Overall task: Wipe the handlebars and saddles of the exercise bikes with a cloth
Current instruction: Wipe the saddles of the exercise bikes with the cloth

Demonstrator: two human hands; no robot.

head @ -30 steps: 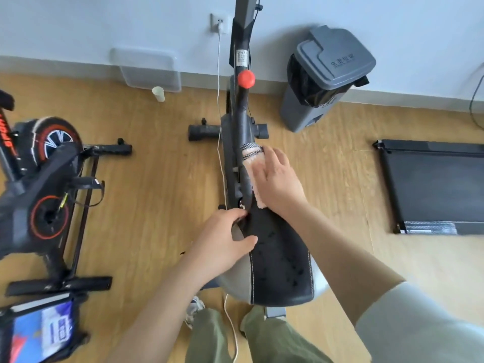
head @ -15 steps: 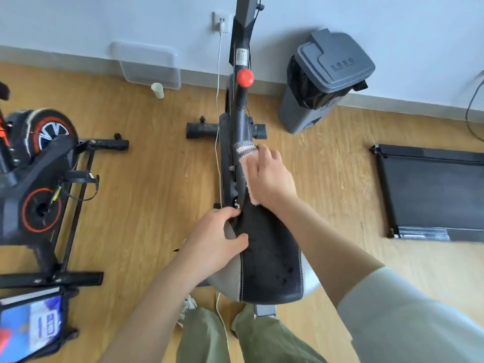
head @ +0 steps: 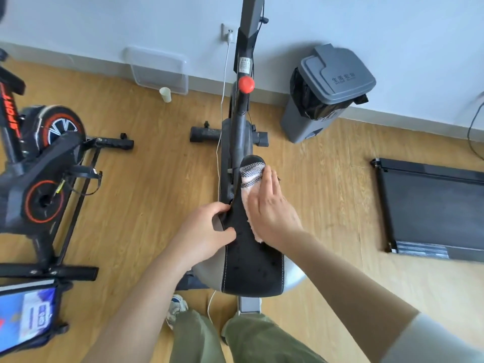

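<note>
Saddle (head: 251, 263) nose twd wall (head: 392, 27); L hand (head: 204, 231) grips edge, R hand (head: 272, 213) flat on cloth (head: 250, 176).

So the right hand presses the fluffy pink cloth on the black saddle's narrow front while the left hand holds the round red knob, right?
Not quite: the head view shows the left hand gripping the left edge of the black padded saddle, not the round red knob. The rest stands.

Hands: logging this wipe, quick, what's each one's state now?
Left hand: grips the saddle at its left edge.
Right hand: open, flat, pressing the cloth onto the saddle.
</note>
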